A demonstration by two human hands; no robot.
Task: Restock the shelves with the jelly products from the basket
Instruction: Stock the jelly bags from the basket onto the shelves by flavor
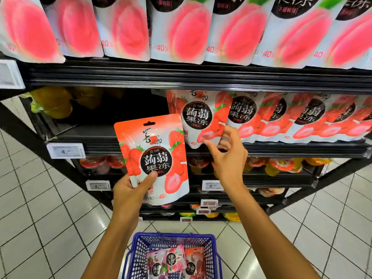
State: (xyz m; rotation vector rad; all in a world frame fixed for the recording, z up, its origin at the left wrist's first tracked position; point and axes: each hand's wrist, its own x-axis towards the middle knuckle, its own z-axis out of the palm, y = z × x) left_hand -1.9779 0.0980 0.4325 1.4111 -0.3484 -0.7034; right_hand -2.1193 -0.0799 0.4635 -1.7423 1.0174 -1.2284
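Observation:
My left hand [130, 190] grips a strawberry jelly pouch [157, 156] by its lower left corner and holds it upright in front of the middle shelf. My right hand [225, 156] reaches up to the leftmost shelved strawberry pouch [198, 117], thumb and fingers closing on its bottom edge. A row of the same strawberry pouches [291, 117] runs to the right along that shelf. On the floor below stands the blue basket [138, 238], with several jelly pouches [175, 262] lying inside.
The top shelf carries a row of peach pouches [181, 29]. Left of the strawberry row the middle shelf [90, 131] has a dark gap, with yellow jelly packs [52, 103] at the far left. Jelly cups [281, 166] fill the lower shelves. White tiled floor [40, 218] surrounds the rack.

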